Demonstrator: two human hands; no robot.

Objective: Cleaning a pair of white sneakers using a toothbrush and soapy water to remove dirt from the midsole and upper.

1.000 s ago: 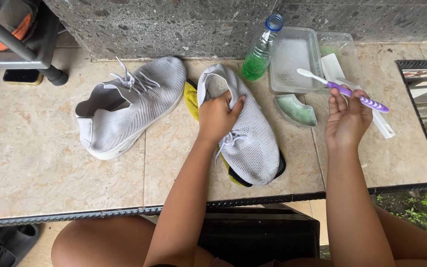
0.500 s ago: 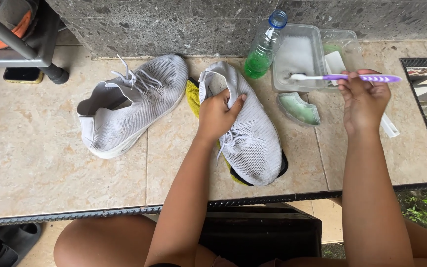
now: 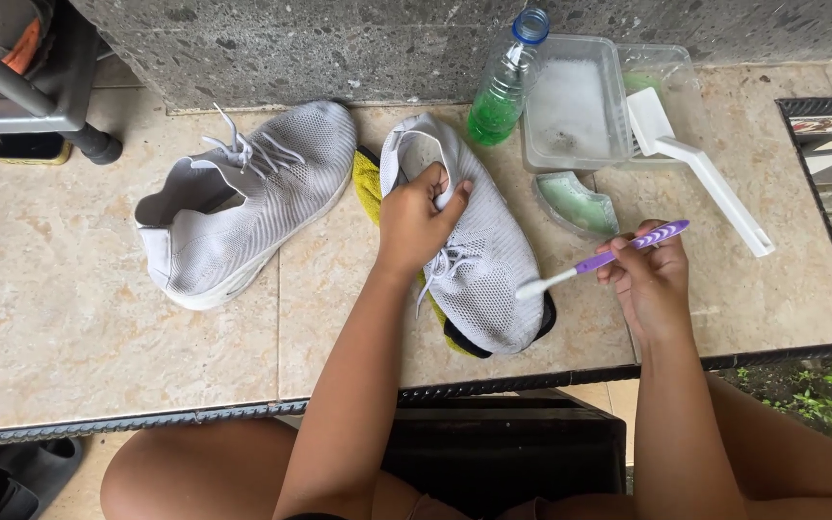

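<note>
Holding a purple toothbrush between thumb and fingers, the right hand is closed around the handle, to the right of the grey shoe. The brush runs from the hand toward the left and a little down, and its white head touches, or almost touches, the right side of the shoe near the toe. This hand is the nearer one to that side.

The left hand is closed on the shoe at its opening, with the thumb at the edge of the collar and the fingers over the tongue and laces, and it presses the shoe down. The long axis of the shoe goes from the heel, far from the person, to the toe, near the table edge, and leans slightly to the right. Under it lies a yellow cloth.

A second grey shoe lies well apart on the left, tilted on its side.

Behind the right hand are the containers: a clear tub with foamy water, a smaller clear tub beside it with something green inside, a plastic bottle with green liquid, and a curved green dish. A white scrubbing brush rests on the tubs.
</note>
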